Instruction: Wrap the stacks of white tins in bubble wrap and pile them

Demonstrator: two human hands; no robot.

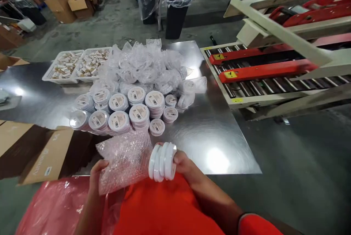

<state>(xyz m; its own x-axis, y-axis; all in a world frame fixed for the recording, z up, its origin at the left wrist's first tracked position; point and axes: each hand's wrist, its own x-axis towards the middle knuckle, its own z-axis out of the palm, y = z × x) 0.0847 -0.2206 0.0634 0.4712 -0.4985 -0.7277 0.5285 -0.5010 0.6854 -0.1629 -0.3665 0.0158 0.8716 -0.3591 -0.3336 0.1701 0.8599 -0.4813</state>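
My left hand (99, 171) grips the left edge of a bubble wrap bag (124, 158), which lies flat and tilted in front of my body. In my right hand (184, 163) is a short stack of white round containers (162, 162), turned on its side close to the bag's right edge. Just beyond, stacks of round labelled containers (118, 121) stand in rows on the metal table (200, 136). Behind those stacks is a heap of bubble-wrapped bundles (145, 63).
Two white baskets (61, 76) of small bottles sit at the table's back left. A roller conveyor (255, 87) with red rails runs at the right. Open cardboard boxes (52, 154) and pink plastic sheeting (55, 205) are at the left. A black bin (175, 21) stands behind the table.
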